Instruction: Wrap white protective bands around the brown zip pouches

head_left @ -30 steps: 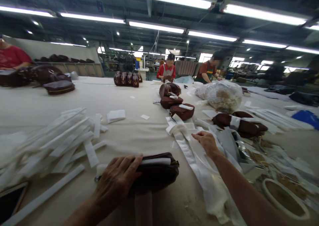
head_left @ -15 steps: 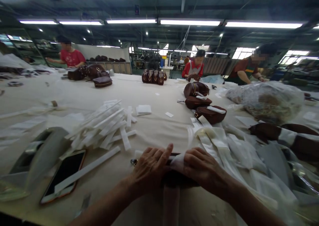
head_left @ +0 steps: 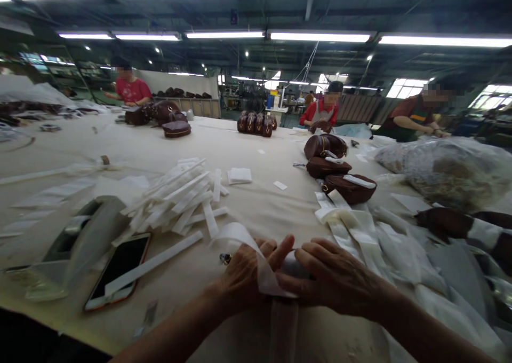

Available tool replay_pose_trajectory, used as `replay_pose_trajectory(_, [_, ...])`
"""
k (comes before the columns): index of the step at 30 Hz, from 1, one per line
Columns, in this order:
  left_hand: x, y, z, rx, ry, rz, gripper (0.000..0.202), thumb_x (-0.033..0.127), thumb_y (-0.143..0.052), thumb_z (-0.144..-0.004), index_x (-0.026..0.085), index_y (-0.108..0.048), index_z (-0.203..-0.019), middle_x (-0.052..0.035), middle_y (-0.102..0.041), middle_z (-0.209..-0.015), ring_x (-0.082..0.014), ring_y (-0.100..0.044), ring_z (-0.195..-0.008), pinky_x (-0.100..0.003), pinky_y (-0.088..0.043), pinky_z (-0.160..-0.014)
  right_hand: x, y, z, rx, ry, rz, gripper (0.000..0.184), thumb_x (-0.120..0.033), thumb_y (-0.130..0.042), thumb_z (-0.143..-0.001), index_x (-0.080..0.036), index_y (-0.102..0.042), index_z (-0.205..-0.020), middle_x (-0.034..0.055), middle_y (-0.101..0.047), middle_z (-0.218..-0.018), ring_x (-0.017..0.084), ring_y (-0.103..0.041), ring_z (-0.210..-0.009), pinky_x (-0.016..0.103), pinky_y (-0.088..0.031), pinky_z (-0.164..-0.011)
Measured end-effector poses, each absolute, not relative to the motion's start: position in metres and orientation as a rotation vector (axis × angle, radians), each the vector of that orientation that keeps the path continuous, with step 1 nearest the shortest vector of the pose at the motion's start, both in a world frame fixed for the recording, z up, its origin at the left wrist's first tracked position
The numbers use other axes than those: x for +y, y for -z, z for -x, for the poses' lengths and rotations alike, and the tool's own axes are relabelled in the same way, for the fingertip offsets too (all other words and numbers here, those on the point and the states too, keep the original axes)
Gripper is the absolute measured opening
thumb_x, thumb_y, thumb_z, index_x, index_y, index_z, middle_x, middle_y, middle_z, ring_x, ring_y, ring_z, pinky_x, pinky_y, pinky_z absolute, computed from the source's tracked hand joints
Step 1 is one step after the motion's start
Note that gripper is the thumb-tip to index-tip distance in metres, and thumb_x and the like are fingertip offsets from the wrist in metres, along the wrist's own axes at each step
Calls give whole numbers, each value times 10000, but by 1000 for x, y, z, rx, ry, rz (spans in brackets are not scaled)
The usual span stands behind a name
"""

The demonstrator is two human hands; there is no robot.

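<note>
Both my hands rest together on a dark brown pouch at the near edge of the cream table (head_left: 256, 203); the pouch is almost wholly hidden under them. My left hand (head_left: 244, 272) curls over its left end, with a white paper strip (head_left: 256, 259) arching across the fingers. My right hand (head_left: 334, 277) lies over the right end, fingers pressing the strip down onto the pouch. A small metal ring (head_left: 225, 258) pokes out by my left fingers.
A pile of white strips (head_left: 180, 195) lies left of centre, a phone (head_left: 120, 269) and a tape dispenser (head_left: 76, 235) nearer left. Brown pouches (head_left: 348, 187) and loose white strips (head_left: 372, 229) lie to the right, beside a plastic bag (head_left: 444, 168). Other people work at the far edge.
My right hand came back from the loose strips with a white strip and joined the left on the pouch. The strip now arches over my left fingers. The view has swung left.
</note>
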State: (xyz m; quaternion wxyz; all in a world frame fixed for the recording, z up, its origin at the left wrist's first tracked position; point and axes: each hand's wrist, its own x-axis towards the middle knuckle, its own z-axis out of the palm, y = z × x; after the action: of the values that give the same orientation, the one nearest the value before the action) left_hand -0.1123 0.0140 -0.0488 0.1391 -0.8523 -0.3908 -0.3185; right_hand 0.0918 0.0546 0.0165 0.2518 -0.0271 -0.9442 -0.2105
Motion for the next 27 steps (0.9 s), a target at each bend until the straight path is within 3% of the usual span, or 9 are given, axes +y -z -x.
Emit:
replay_pose_trajectory(3, [14, 54, 111, -1154, 896, 2409, 478, 241, -370, -941, 121, -218, -1378, -80, -594, -958, -201, -554, -812, -355, -426, -747, 69, -12, -101, -2581, 563, 99, 286, -147, -453, -918, -196, -570, -1174, 58, -620, -872, 156, -550, -791, 308, -435, -734])
replay_pose_trajectory(6, [14, 53, 111, -1088, 864, 2363, 428, 193, -428, -915, 175, -327, -1330, -70, -580, -939, -187, -540, -766, -326, -411, -707, 83, -8, -104, -2636, 424, 178, 221, -163, -443, -929, -168, -598, -1086, 68, -632, -882, 156, -562, -810, 303, -438, -726])
replay_pose_trajectory(10, [11, 47, 113, -1063, 766, 2437, 510, 192, -415, -897, 248, -280, -1386, -98, -552, -985, -214, -540, -796, -349, -432, -713, 102, -6, -95, -2720, 46, 319, 226, -137, -445, -908, -183, -656, -971, 49, -643, -818, 132, -577, -743, 253, -445, -666])
replay_pose_trajectory(16, [10, 48, 113, -1080, 756, 2418, 528, 210, -417, -902, 265, -271, -1407, -104, -535, -992, -214, -536, -805, -361, -447, -713, 132, 9, -84, -2726, -426, 448, 389, 3, -434, -726, -172, -711, -936, 55, -670, -848, 129, -628, -783, 219, -476, -709])
replay_pose_trajectory(22, [9, 43, 114, -1050, 786, 2449, 425, 237, -419, -893, 206, -425, -1316, -114, -541, -987, -214, -523, -792, -369, -454, -709, 150, 37, -77, -2568, -975, 682, 404, -32, -473, -620, -201, -743, -868, 29, -675, -833, 129, -632, -754, 232, -480, -719])
replay_pose_trajectory(27, [9, 42, 112, -1132, 793, 2450, 446, 195, -442, -865, 231, -439, -1310, -134, -546, -1050, -233, -527, -829, -392, -461, -742, 155, 60, -78, -2294, -1485, 814, 209, -188, -617, -617, -175, -742, -783, 37, -686, -830, 168, -623, -792, 282, -478, -768])
